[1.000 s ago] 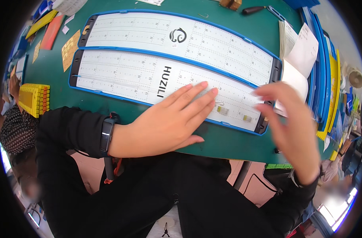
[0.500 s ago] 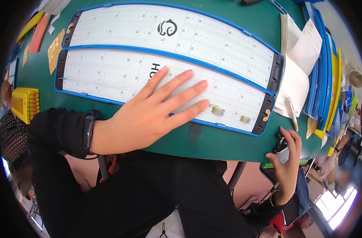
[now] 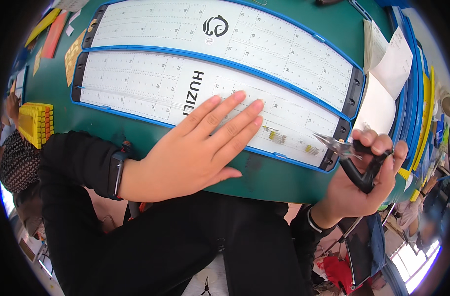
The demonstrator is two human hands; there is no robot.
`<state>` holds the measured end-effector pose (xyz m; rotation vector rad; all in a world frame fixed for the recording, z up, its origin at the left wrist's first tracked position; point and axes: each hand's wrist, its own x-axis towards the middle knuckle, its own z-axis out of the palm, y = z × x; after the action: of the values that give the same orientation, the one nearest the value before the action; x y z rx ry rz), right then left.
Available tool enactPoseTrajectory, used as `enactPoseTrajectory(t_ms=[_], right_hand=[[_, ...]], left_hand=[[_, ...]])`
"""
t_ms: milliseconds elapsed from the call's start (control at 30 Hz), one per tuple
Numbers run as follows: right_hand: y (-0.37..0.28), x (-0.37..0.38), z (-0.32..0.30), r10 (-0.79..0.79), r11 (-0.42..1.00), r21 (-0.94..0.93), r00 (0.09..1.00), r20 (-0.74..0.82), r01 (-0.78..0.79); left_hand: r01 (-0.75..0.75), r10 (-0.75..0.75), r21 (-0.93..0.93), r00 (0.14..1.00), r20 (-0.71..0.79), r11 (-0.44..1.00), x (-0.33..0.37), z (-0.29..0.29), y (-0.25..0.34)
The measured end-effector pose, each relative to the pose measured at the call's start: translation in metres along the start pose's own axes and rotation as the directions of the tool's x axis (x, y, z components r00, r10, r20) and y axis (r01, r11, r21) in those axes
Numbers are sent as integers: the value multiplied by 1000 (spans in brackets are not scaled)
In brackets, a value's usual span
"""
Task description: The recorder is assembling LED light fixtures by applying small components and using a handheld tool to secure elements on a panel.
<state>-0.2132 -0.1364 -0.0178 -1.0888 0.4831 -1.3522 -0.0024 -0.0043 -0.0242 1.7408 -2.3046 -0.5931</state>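
L hand [image 3: 195,143] flat, palm down, fingers part-spread over blue-rimmed white case [image 3: 217,74], upper ctr of frame; R hand [image 3: 365,180] wrapped round black-handled pliers [image 3: 352,170], mid-right, tips nr case's R end.

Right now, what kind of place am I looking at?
Probably a workshop or small assembly floor: pliers in the right hand, an open blue-rimmed case on a green worktop, another person at left.
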Motion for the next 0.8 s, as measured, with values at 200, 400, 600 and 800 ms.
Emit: enactPoseTrajectory(t_ms=[200,400,600,800], right_hand=[[18,-5,19,132,971,-204,991,28,-123],[28,-11,18,90,950,-300,996,14,-81],[25,-9,14,48,971,-231,997,-62,-61],[25,-8,11,75,974,-210,996,-38,-81]], left_hand=[[-25,25,17,1000,-4,1000,0,0,-3],[-35,37,59,999,-26,998,-1,2,-4],[-34,35,50,999,-23,998,0,3,-3],[-33,33,38,999,-4,999,2,1,-2]])
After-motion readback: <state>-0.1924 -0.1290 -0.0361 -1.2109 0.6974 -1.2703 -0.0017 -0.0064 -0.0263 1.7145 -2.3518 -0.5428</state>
